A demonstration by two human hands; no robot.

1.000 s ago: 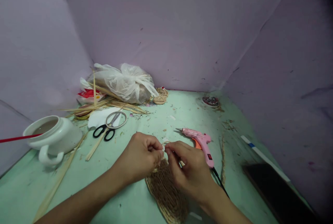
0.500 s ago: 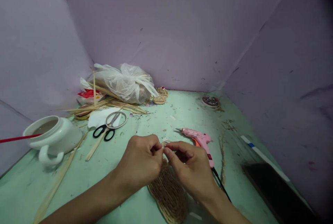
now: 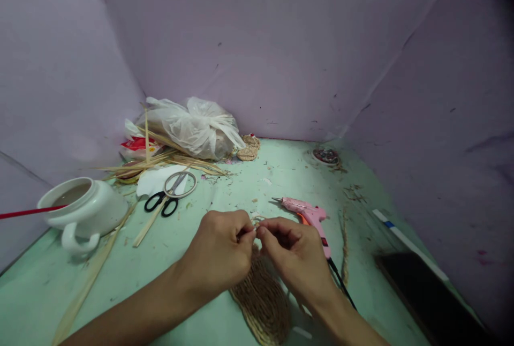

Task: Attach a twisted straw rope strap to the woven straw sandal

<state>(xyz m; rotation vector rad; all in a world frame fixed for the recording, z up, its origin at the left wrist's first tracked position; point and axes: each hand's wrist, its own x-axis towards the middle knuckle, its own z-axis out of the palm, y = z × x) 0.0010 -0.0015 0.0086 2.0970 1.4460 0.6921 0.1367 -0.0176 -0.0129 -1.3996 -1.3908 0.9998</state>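
My left hand [image 3: 223, 247] is closed in a fist-like pinch, knuckles up. My right hand [image 3: 293, 249] meets it tip to tip, thumb and forefinger pressed together. A thin pale fibre strand [image 3: 257, 218] curls up at the fingertips, and both hands pinch it; most of it is hidden by the fingers. Below them a brown sole-shaped piece of coiled braided fibre [image 3: 267, 303] lies on the table, its top end partly covered by my hands. Just right of my right hand lies a pink hot glue gun [image 3: 303, 209], nozzle pointing left.
A white mug-like pot [image 3: 100, 209] of liquid holds a red stick. Black-handled scissors [image 3: 171, 196] lie under a tape ring [image 3: 185, 184]. Behind are straw strips [image 3: 196, 165], a white plastic bag [image 3: 193, 126] and small woven pieces [image 3: 249, 149]. A dark flat object [image 3: 425, 298] lies right.
Both hands have shifted very slightly right, still pinched together at the fingertips. The coiled piece and the tools lie as before.
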